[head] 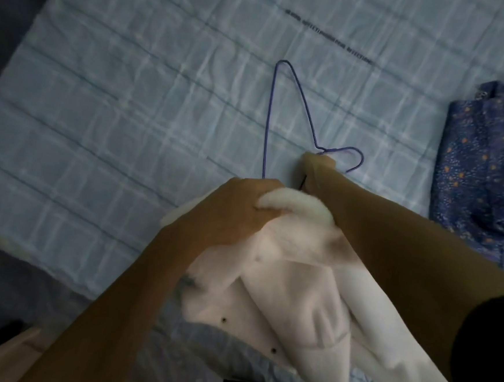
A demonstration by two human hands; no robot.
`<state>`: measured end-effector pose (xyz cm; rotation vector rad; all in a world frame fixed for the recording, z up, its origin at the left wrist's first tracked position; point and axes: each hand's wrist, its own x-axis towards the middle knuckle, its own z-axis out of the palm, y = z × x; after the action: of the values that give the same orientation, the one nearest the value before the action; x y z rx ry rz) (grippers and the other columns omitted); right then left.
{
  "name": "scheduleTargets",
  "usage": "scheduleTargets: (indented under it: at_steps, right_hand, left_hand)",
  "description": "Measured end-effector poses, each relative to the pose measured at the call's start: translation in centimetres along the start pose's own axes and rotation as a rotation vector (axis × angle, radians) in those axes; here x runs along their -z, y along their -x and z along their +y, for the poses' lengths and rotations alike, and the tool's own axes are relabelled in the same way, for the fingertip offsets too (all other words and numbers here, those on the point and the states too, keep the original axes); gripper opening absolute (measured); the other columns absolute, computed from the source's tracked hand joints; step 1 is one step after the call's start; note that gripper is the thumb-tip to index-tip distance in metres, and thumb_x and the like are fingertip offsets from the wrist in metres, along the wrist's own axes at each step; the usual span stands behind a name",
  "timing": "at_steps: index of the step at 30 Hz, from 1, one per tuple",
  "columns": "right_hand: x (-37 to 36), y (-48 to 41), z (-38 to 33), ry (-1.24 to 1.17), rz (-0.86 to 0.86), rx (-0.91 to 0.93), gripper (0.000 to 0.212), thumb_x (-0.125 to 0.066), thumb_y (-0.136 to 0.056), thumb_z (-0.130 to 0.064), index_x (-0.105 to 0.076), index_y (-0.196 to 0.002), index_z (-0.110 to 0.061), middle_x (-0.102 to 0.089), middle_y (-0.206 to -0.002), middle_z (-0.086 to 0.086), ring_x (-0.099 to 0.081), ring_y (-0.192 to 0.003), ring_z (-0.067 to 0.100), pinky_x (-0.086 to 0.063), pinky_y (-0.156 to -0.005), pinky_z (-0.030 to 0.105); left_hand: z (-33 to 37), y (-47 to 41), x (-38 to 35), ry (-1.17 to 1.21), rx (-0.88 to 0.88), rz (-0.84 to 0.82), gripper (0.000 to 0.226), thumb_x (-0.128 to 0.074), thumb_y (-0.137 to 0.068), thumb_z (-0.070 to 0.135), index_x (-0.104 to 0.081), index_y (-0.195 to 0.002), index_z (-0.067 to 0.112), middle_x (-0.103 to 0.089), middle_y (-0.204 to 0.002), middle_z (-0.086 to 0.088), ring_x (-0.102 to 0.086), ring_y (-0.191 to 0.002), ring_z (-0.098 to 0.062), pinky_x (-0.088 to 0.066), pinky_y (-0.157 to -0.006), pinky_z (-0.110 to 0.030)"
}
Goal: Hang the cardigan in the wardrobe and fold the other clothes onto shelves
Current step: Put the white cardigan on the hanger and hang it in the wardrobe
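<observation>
The left hand (238, 201) is closed tight on a bunched fold of the cardigan (291, 284), with the thick cream edge of the cloth bulging out past the curled fingers. The rest of the cardigan hangs down from that grip toward the near edge of the bed, pale and fleecy, with two small dark buttons showing low on its front.

The right hand (317, 170) reaches past the cardigan's top edge and pinches the hanger (268, 122) at its neck, where the hook meets the shoulders. The picture is blurred there, so the single fingers cannot be made out. A black sleeve (492, 345) covers the upper part of that arm.

The hanger is thin purple wire and lies on the sheet (132, 91), pale blue with a check pattern. A blue flowered garment (488, 155) lies crumpled at the right side of the bed, well apart from the hanger.
</observation>
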<state>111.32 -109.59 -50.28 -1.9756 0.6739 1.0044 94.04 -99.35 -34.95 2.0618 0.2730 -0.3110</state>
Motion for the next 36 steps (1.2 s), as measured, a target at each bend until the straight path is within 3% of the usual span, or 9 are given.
scheduleTargets:
  at_steps: [4,7,11,14,17,25,28,33,36]
  right_hand:
    - [0.2,0.6,-0.9,-0.159,0.081,0.082,0.048,-0.039,-0.094,-0.053,-0.052,-0.116,-0.013,-0.056,-0.097,0.004,-0.054,-0.085,0.023,-0.05,-0.079,0.038]
    - [0.8,2.6,-2.5,-0.109,0.173,0.232,0.052,-0.031,-0.092,-0.062,-0.061,-0.106,-0.022,-0.057,-0.088,-0.001,-0.061,-0.083,0.025,-0.057,-0.075,0.043]
    - [2.6,5.7,-5.5,-0.062,0.24,0.536,0.04,-0.034,-0.094,-0.056,-0.066,-0.096,-0.032,-0.059,-0.075,-0.005,-0.066,-0.082,0.029,-0.055,-0.079,0.05]
    - [4.7,9.5,-7.7,-0.098,0.243,0.728,0.026,-0.039,-0.098,-0.045,-0.062,-0.102,-0.034,-0.06,-0.072,-0.003,-0.063,-0.073,0.019,-0.056,-0.071,0.041]
    - [7.4,14.5,-8.3,-0.056,0.242,0.91,0.03,-0.041,-0.1,-0.037,-0.062,-0.118,-0.025,-0.067,-0.09,-0.001,-0.063,-0.087,0.013,-0.051,-0.074,0.025]
    - [16.1,25.3,-4.3,-0.179,0.22,1.257,0.018,-0.053,-0.093,-0.025,-0.069,-0.1,-0.02,-0.062,-0.079,-0.013,-0.058,-0.073,0.007,-0.052,-0.074,0.037]
    - [21.1,30.4,-2.8,-0.3,0.275,1.321,0.014,-0.054,-0.094,-0.02,-0.066,-0.093,-0.027,-0.058,-0.066,-0.019,-0.054,-0.064,0.0,-0.048,-0.066,0.027]
    - [30.6,37.5,0.9,-0.382,0.415,1.451,0.017,-0.053,-0.094,-0.022,-0.069,-0.093,-0.017,-0.065,-0.081,-0.014,-0.062,-0.079,0.004,-0.051,-0.074,0.031]
    - [35.7,40.6,4.0,-0.385,0.492,1.491,0.02,-0.052,-0.093,-0.021,-0.07,-0.09,-0.013,-0.066,-0.079,-0.008,-0.06,-0.076,0.003,-0.05,-0.07,0.028]
  left_hand:
    - [0.0,-0.4,0.1,0.024,0.021,-0.03,0.007,-0.065,-0.088,0.026,-0.06,-0.091,0.03,-0.06,-0.077,0.014,-0.058,-0.074,-0.007,-0.035,-0.063,-0.007]
    - [0.6,-0.5,0.4,0.012,0.039,-0.054,0.01,-0.062,-0.089,0.028,-0.063,-0.098,0.024,-0.064,-0.085,0.01,-0.061,-0.08,-0.009,-0.038,-0.066,-0.007]
    - [1.9,-0.4,0.7,-0.016,0.07,-0.062,0.009,-0.057,-0.09,0.037,-0.059,-0.094,0.03,-0.063,-0.087,0.009,-0.063,-0.086,-0.017,-0.048,-0.078,-0.03]
    - [3.5,0.3,0.8,-0.054,0.084,0.015,0.029,-0.049,-0.084,0.048,-0.062,-0.097,0.026,-0.065,-0.093,0.008,-0.062,-0.09,-0.018,-0.048,-0.08,-0.034]
    - [6.0,1.0,1.7,-0.087,0.11,0.126,0.015,-0.051,-0.092,0.042,-0.059,-0.091,0.029,-0.066,-0.093,0.006,-0.062,-0.087,-0.018,-0.046,-0.072,-0.031]
    - [17.5,2.6,5.3,-0.232,0.028,0.459,0.011,-0.052,-0.091,0.032,-0.057,-0.087,0.023,-0.065,-0.089,0.002,-0.06,-0.083,-0.023,-0.049,-0.07,-0.036]
    - [23.3,4.5,4.9,-0.27,-0.008,0.553,0.01,-0.048,-0.09,0.029,-0.055,-0.085,0.025,-0.064,-0.088,0.003,-0.058,-0.081,-0.023,-0.046,-0.067,-0.034]
    - [33.6,7.0,3.6,-0.324,-0.042,0.694,0.017,-0.044,-0.09,0.025,-0.059,-0.098,0.021,-0.064,-0.103,-0.004,-0.057,-0.091,-0.026,-0.036,-0.069,-0.029]
    - [39.8,8.8,2.8,-0.324,-0.081,0.782,0.023,-0.043,-0.091,0.024,-0.06,-0.106,0.018,-0.063,-0.111,-0.009,-0.057,-0.1,-0.03,-0.035,-0.071,-0.029]
